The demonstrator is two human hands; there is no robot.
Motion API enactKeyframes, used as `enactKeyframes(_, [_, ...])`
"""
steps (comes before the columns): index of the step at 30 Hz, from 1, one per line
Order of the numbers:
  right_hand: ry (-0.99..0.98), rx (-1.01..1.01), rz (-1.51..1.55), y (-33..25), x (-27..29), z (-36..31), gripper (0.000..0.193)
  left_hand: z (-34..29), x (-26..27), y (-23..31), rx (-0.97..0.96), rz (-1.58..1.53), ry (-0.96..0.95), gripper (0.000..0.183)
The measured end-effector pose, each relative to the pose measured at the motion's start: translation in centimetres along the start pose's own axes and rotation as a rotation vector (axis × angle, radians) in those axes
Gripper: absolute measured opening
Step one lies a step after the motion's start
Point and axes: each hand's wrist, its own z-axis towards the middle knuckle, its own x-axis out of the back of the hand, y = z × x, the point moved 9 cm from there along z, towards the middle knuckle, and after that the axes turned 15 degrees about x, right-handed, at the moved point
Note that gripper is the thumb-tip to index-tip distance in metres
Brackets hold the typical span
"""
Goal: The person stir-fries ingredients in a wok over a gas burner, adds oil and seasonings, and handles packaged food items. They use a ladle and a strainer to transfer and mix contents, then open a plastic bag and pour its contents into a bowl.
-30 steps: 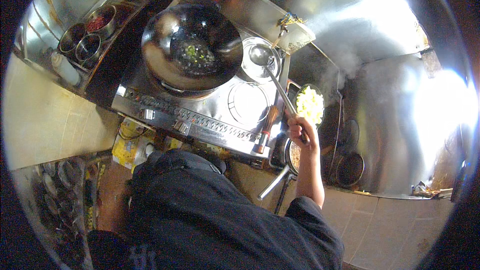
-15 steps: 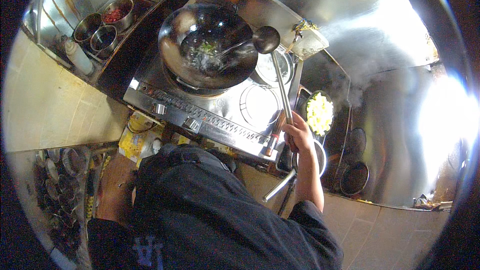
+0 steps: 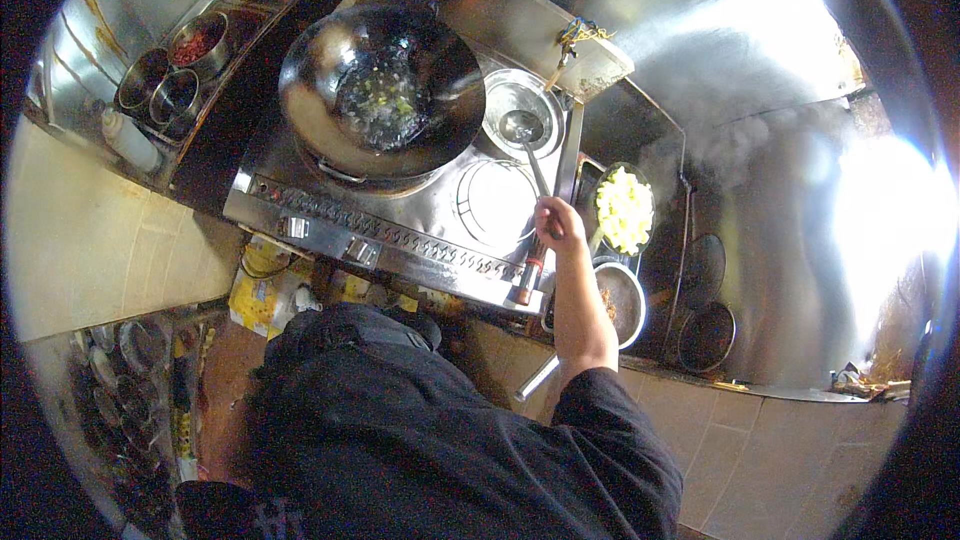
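Note:
My right hand (image 3: 559, 224) is closed around the long handle of a metal ladle (image 3: 521, 126). The ladle's bowl is down in a round steel basin (image 3: 507, 92) behind the stove's right side. Left of it, a big dark wok (image 3: 305, 125) sits on the burner, with green pieces (image 3: 380, 100) in the bubbling or steaming liquid at its bottom. To the right of my hand, a pan of pale yellow-green chopped vegetable (image 3: 624, 210) stands beside a long-handled pot (image 3: 630, 305) with brownish food inside. My left hand is not visible.
Several steel pots, one with red pieces (image 3: 198, 45), and a squeeze bottle (image 3: 130, 140) are at the far left. A white round lid-like disc (image 3: 497, 202) lies on the steel stove (image 3: 400, 265). Dark pans (image 3: 706, 337) lean at the right, and steam rises nearby.
My right hand has moved left and the ladle's bowl has come down from the air into the steel basin. The whole view has shifted slightly.

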Motion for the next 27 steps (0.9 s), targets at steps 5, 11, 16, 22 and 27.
enactKeyframes(5, [-0.244, 0.029, 0.14, -3.8, -2.7, -7.7, 0.009, 0.0, 0.1, 0.2, -0.006, 0.0, -0.002, 0.039])
enactKeyframes(11, [-0.238, 0.127, -0.065, -8.0, -5.2, -16.8, 0.043, 0.5, 1.7, 2.3, -0.044, 0.013, 0.015, 0.039])
enactKeyframes(16, [-0.245, -0.011, -0.102, -6.6, -8.2, -19.7, 0.026, 0.5, 2.8, 4.4, -0.076, 0.012, 0.029, 0.039])
enactKeyframes(22, [-0.225, 0.251, -0.606, -6.1, -10.5, -18.9, 0.05, 0.1, 2.6, 5.0, -0.083, 0.013, 0.028, 0.04])
enactKeyframes(27, [-0.245, 0.435, -0.773, -6.8, -8.7, -15.4, 0.053, 0.2, 1.9, 4.4, -0.075, 0.023, 0.016, 0.04])
